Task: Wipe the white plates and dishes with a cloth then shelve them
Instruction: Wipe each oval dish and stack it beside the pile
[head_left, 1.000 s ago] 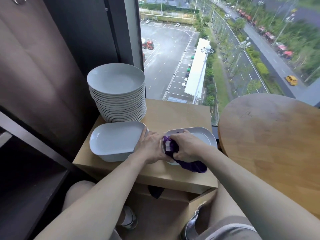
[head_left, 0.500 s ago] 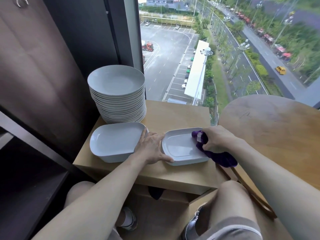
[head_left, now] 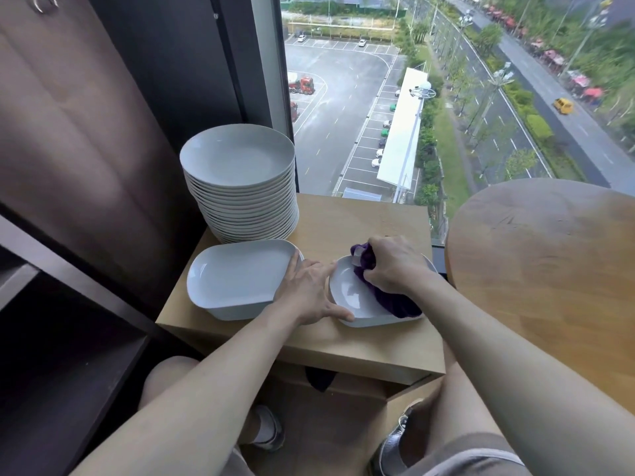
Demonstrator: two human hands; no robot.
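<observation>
Evidently early days: the right hand (head_left: 395, 266) bunches the cloth (head_left: 391, 300) in its fist inside the small dish (head_left: 347, 297) on the low table (head_left: 360, 221), while the left hand (head_left: 309, 293), fingers flat, steadies its rim. The bigger dish (head_left: 237, 280) and the plate stack (head_left: 240, 187) wait beside it. Nothing seems shelved yet, though the shelf (head_left: 86, 355) is too dark to be sure.

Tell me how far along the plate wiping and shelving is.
Nothing looks shelved yet. The right hand presses the purple cloth into a small white dish that the left hand steadies. The larger dish and plate stack sit unshelved beside it.
</observation>
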